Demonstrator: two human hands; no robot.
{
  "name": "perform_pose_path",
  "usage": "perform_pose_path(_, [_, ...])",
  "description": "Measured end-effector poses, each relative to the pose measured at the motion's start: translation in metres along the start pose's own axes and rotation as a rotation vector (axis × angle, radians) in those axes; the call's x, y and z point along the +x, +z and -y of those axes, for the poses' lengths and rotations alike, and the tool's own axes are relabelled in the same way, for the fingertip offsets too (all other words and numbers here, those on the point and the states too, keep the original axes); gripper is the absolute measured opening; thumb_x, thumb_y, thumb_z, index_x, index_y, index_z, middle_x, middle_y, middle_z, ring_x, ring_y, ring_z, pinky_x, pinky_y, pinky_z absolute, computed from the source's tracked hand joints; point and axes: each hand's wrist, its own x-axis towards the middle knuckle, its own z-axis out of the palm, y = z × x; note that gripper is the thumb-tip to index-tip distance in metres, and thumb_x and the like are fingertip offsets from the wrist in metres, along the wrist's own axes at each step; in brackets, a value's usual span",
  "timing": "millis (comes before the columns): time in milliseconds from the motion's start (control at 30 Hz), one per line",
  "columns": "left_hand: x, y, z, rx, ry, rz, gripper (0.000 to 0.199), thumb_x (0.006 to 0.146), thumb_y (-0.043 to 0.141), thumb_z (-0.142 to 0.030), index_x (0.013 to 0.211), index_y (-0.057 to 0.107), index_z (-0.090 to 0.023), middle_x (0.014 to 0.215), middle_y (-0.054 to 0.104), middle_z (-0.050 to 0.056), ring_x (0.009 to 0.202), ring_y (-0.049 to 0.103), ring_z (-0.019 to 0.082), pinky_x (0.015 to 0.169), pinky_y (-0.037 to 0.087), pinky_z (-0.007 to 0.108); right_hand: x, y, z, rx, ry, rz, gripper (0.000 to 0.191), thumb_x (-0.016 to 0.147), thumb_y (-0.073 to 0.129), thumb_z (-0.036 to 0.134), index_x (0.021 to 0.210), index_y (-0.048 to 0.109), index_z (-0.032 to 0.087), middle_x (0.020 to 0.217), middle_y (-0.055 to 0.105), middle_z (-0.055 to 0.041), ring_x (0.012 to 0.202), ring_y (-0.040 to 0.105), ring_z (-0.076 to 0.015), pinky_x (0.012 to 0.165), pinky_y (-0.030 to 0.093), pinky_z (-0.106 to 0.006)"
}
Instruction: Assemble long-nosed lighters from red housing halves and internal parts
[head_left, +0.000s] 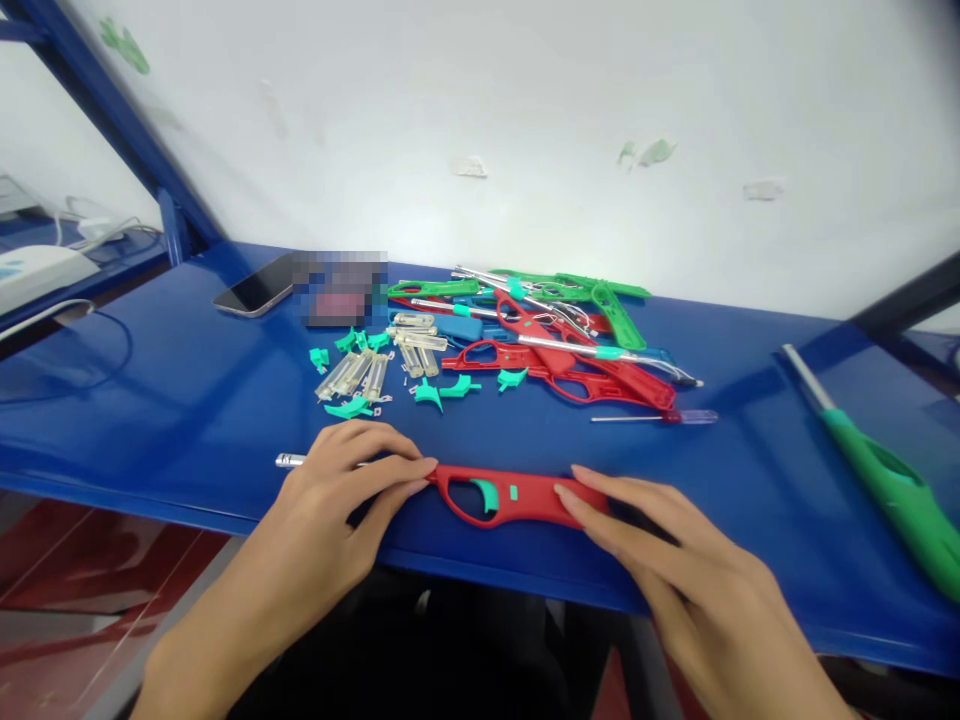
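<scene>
Small clear plastic tanks [377, 375] lie in two clusters on the blue table [187, 420], some side by side, others stacked crosswise; whether they hold any liquid is too small to tell. Loose teal triggers [460, 387] are scattered around them. Behind and to the right is a heap of red half-shells [649, 385], green half-shells [619, 318] and metal rods [574, 346] with thin wires at their ends.

The red lighter [540, 500] is near the front edge of the table, lying lengthwise between the two hands. Its handle is smooth and bright red, with an oval guard at the left, a curved teal trigger [487, 494] set inside that opening, and a small teal rectangle just to the right of it. A silver tube [289, 461] shows past the left hand, roughly in line with the handle; the join is hidden.

The left hand [341, 500] pinches the narrow front end of the handle between thumb and fingertips. The right hand [682, 550] holds the broad rear end, two digits slightly apart against its upper face and far edge, the other fingers mostly hidden.

A screwdriver [690, 417] lies in front of the heap, a green lighter [892, 490] at far right, and a phone [255, 285] at back left.
</scene>
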Motion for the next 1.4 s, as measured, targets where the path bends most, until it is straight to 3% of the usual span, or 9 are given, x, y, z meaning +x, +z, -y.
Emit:
perform_pose_path(133, [-0.001,-0.002,-0.005,0.030,-0.031,0.027,0.016,0.109,0.060,-0.027,0.111,0.075,-0.031,0.114,0.072,-0.001,0.110,0.063,0.019,0.098,0.049,0.033,0.007,0.004,0.007,-0.025,-0.005,-0.086,0.039,0.107,0.056,0.024,0.140,0.068,0.040,0.143,0.072,0.0022,0.124,0.071,-0.0235,0.097,0.065,-0.040])
perform_pose_path(233, [0.000,-0.001,-0.009,0.043,-0.084,0.028,0.014,0.105,0.066,-0.039,0.111,0.075,-0.030,0.115,0.072,0.001,0.110,0.064,0.022,0.098,0.049,0.037,0.015,0.010,0.012,0.052,0.049,-0.224,0.021,0.107,0.062,0.031,0.117,0.078,0.037,0.125,0.079,0.0029,0.108,0.076,-0.0197,0.091,0.065,-0.033])
perform_pose_path(333, [0.003,0.002,-0.007,0.055,-0.079,0.015,0.024,0.105,0.064,-0.048,0.102,0.076,-0.028,0.104,0.073,0.002,0.100,0.066,0.023,0.089,0.051,0.036,0.019,0.012,0.015,0.157,0.135,-0.240,0.012,0.106,0.064,0.037,0.104,0.075,0.036,0.113,0.078,0.0041,0.103,0.076,-0.0161,0.088,0.063,-0.026])
perform_pose_path(600, [0.012,0.004,-0.002,0.027,-0.030,0.084,0.035,0.107,0.055,-0.058,0.119,0.078,-0.034,0.111,0.074,0.002,0.105,0.068,0.022,0.093,0.054,0.035,0.014,0.008,0.015,0.265,0.196,-0.180,0.009,0.104,0.066,0.035,0.113,0.067,0.035,0.113,0.072,0.0035,0.097,0.077,-0.0136,0.083,0.062,-0.020])
perform_pose_path(833, [0.016,-0.005,-0.021,0.019,0.112,0.049,0.010,0.106,0.065,-0.031,0.116,0.066,-0.028,0.107,0.077,-0.004,0.103,0.069,0.018,0.113,0.043,0.038,0.012,0.008,0.014,0.198,0.152,-0.203,0.045,0.105,0.065,0.033,0.149,0.057,0.039,0.136,0.070,-0.0017,0.118,0.073,-0.0201,0.096,0.063,-0.031])
perform_pose_path(1067, [0.015,0.000,-0.032,0.119,0.240,0.086,0.021,0.106,0.062,-0.014,0.124,0.063,-0.026,0.111,0.077,-0.003,0.115,0.063,0.019,0.123,0.031,0.039,0.023,0.014,0.030,0.220,0.065,-0.175,0.013,0.103,0.070,0.033,0.114,0.070,0.027,0.100,0.079,0.0005,0.087,0.072,-0.0209,0.079,0.060,-0.036])
perform_pose_path(1133, [0.014,-0.002,-0.029,0.153,0.226,0.073,0.024,0.106,0.065,-0.023,0.130,0.063,-0.027,0.118,0.077,-0.001,0.122,0.061,0.022,0.122,0.033,0.041,0.023,0.016,0.030,0.209,0.036,-0.224,0.015,0.103,0.070,0.030,0.118,0.070,0.025,0.098,0.080,0.0007,0.082,0.072,-0.0193,0.078,0.058,-0.035])
perform_pose_path(1267, [0.012,-0.015,-0.011,0.270,0.130,0.026,0.054,0.104,0.066,-0.049,0.151,0.055,-0.026,0.139,0.072,0.007,0.135,0.055,0.032,0.118,0.038,0.049,0.022,0.018,0.028,0.186,0.010,-0.322,0.014,0.101,0.071,0.019,0.116,0.071,0.020,0.095,0.080,0.0002,0.080,0.072,-0.0163,0.075,0.058,-0.029])
perform_pose_path(1400, [0.011,-0.024,0.002,0.222,0.154,0.063,0.027,0.106,0.064,-0.039,0.132,0.070,-0.034,0.120,0.080,0.000,0.123,0.067,0.028,0.115,0.042,0.049,0.021,0.017,0.027,0.207,-0.022,-0.330,0.015,0.100,0.071,0.015,0.114,0.072,0.020,0.093,0.081,0.0008,0.078,0.072,-0.0150,0.074,0.059,-0.026])
